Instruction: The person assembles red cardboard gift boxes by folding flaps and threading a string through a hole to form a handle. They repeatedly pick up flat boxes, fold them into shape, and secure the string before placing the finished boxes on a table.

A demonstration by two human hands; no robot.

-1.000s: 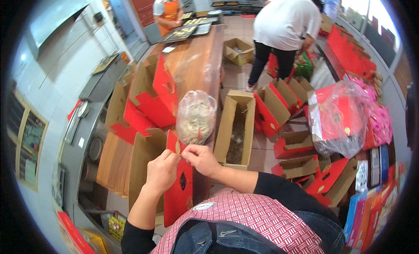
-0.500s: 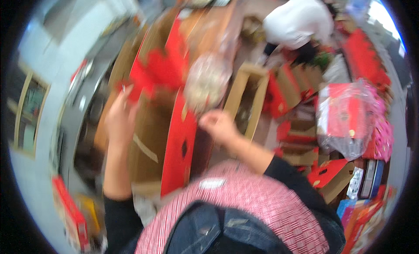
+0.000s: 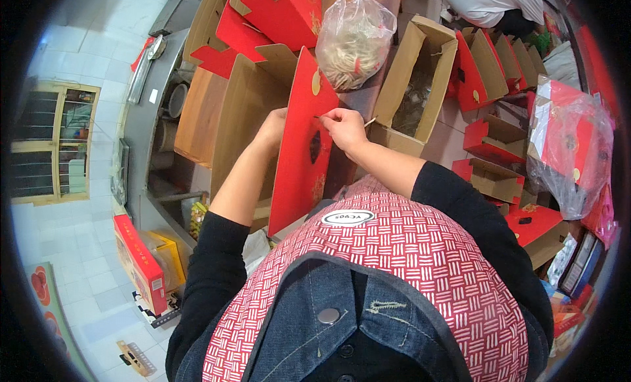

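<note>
A large cardboard box [image 3: 246,112], brown inside and red outside, stands upright before me with its top open. My left hand [image 3: 271,129] reaches into it behind the red front panel [image 3: 305,145], which hides its fingers. On the outer side of that panel, my right hand [image 3: 344,128] pinches a thin cord [image 3: 371,121]; one pale end sticks out behind the hand, and the other tip is at the panel. Just beyond, a clear plastic bag [image 3: 355,44] full of pale cords rests on the wooden bench.
To the right stands a long open brown carton [image 3: 417,80]. Several red boxes [image 3: 480,73] lie on the floor, near a plastic-wrapped red box [image 3: 565,132]. A person in white [image 3: 493,4] bends at the far right. Wooden surface [image 3: 202,116] shows left of the box.
My left hand has gone from above the box's left side down into it. The right hand has moved from beside the bag to the red panel. The whole view has shifted.
</note>
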